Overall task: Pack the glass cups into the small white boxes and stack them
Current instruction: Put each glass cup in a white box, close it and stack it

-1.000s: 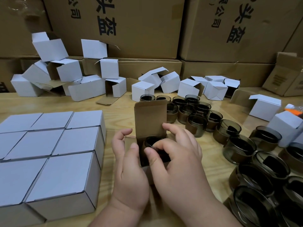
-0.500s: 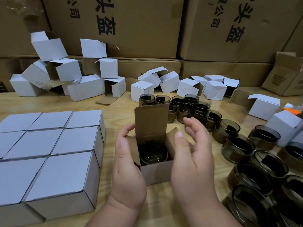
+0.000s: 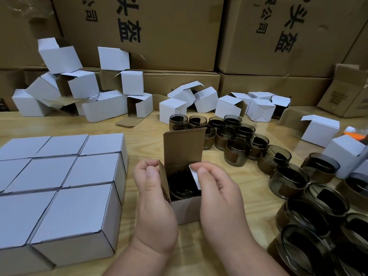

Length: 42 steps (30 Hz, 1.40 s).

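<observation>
Open box: a small white box (image 3: 186, 211) is stood on the counter (image 3: 139, 132) at near centre, its tall brown lid flap raised upright on the far side.
Cup inside: a dark glass cup (image 3: 182, 184) is seen seated down in that box, rim upward.
Left hand: the left hand (image 3: 153, 198) is curled against the box's left wall, and the left side flap is pinched between thumb and fingers.
Right hand: the right side flap, white face showing, is pinched by the right hand (image 3: 217, 194) and is tilted inward over the cup.
Grip, both hands: fingers are bent closed, each on its own flap; nothing else is held.
Packed stack: closed white boxes (image 3: 59, 182) are set tight together in a block on the left of the counter, just beside the left hand.
Loose cups: more glass cups (image 3: 288, 176) are clustered from far centre round to the near right, several touching one another.
Empty boxes: unfilled white boxes (image 3: 111, 92) are heaped along the far edge, many tipped over with flaps open.
Backdrop: large brown cartons (image 3: 169, 36) with black printed characters are stacked behind the counter.
</observation>
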Each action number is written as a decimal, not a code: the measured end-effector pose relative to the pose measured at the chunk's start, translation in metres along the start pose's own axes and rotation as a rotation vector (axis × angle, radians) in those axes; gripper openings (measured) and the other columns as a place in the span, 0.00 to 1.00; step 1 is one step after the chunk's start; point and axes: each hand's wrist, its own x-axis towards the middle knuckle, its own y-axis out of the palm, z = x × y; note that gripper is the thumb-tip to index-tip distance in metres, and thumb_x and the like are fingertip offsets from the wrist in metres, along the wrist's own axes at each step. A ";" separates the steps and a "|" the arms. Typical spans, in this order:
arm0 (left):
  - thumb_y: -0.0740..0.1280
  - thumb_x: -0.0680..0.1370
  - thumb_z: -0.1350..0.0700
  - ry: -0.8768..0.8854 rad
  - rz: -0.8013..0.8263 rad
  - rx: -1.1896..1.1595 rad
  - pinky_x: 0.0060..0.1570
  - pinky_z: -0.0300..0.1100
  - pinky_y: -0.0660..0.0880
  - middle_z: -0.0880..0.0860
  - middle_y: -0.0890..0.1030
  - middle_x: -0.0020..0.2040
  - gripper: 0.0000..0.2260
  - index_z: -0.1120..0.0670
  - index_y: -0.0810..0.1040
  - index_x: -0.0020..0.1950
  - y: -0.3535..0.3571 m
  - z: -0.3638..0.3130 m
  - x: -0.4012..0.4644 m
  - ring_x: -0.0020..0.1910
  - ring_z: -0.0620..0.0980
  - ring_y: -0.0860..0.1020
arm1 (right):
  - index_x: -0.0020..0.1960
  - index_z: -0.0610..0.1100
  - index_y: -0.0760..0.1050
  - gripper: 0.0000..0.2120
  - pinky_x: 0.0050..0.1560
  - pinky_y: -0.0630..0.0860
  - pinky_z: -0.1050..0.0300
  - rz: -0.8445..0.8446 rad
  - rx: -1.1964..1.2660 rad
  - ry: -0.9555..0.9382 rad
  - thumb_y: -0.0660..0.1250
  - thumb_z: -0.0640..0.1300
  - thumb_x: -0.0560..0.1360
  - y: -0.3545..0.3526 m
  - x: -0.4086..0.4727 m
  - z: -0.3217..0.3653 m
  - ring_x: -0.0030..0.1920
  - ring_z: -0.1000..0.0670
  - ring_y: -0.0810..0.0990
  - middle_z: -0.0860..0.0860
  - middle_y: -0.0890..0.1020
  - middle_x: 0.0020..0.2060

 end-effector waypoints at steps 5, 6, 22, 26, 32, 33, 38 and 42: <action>0.58 0.77 0.39 -0.064 0.022 -0.131 0.43 0.38 0.78 0.52 0.81 0.47 0.12 0.43 0.76 0.52 0.001 -0.003 -0.001 0.45 0.48 0.80 | 0.56 0.62 0.79 0.17 0.62 0.75 0.62 0.075 -0.085 0.077 0.59 0.53 0.71 0.001 0.002 -0.004 0.60 0.67 0.75 0.66 0.80 0.58; 0.57 0.78 0.41 -0.062 0.022 -0.136 0.42 0.38 0.78 0.52 0.82 0.47 0.12 0.44 0.75 0.53 0.001 -0.003 -0.001 0.45 0.49 0.80 | 0.56 0.62 0.79 0.17 0.62 0.75 0.62 0.075 -0.085 0.085 0.59 0.53 0.70 0.001 0.002 -0.004 0.60 0.68 0.75 0.66 0.80 0.58; 0.63 0.69 0.58 -0.105 0.062 0.015 0.47 0.47 0.77 0.44 0.83 0.50 0.22 0.30 0.72 0.50 0.002 -0.002 0.000 0.47 0.50 0.83 | 0.56 0.61 0.79 0.19 0.62 0.78 0.48 0.051 -0.085 0.123 0.59 0.50 0.69 0.003 0.003 -0.003 0.58 0.57 0.79 0.60 0.82 0.56; 0.64 0.70 0.57 -0.124 0.070 0.058 0.53 0.54 0.79 0.45 0.84 0.53 0.24 0.28 0.70 0.56 0.002 -0.003 0.000 0.50 0.53 0.84 | 0.56 0.65 0.76 0.19 0.56 0.79 0.50 0.061 -0.102 0.101 0.57 0.49 0.69 0.000 0.004 -0.002 0.54 0.57 0.81 0.62 0.83 0.52; 0.65 0.72 0.55 -0.146 0.147 0.077 0.57 0.50 0.78 0.43 0.84 0.58 0.28 0.32 0.69 0.68 0.002 -0.005 -0.001 0.56 0.48 0.84 | 0.56 0.71 0.69 0.20 0.47 0.76 0.59 0.046 -0.092 0.063 0.58 0.45 0.75 -0.002 0.006 0.001 0.49 0.61 0.82 0.66 0.81 0.51; 0.65 0.72 0.55 -0.151 0.160 0.073 0.56 0.49 0.78 0.43 0.83 0.59 0.28 0.33 0.70 0.69 0.002 -0.006 -0.001 0.57 0.48 0.84 | 0.59 0.72 0.68 0.23 0.48 0.75 0.60 0.041 -0.088 0.054 0.58 0.43 0.77 -0.002 0.006 0.000 0.50 0.61 0.82 0.65 0.81 0.52; 0.65 0.72 0.57 -0.118 0.165 0.083 0.52 0.44 0.78 0.43 0.84 0.57 0.25 0.31 0.74 0.63 0.003 -0.004 -0.002 0.55 0.48 0.84 | 0.61 0.62 0.75 0.19 0.48 0.76 0.67 -0.021 -0.035 0.030 0.60 0.39 0.81 -0.003 0.008 -0.006 0.51 0.65 0.81 0.67 0.82 0.51; 0.65 0.72 0.57 -0.047 0.129 0.105 0.46 0.37 0.79 0.42 0.84 0.54 0.22 0.30 0.74 0.56 0.004 -0.002 -0.003 0.53 0.46 0.83 | 0.50 0.55 0.81 0.13 0.41 0.71 0.77 -0.080 0.057 0.013 0.61 0.41 0.83 -0.006 0.010 -0.001 0.48 0.67 0.80 0.67 0.84 0.45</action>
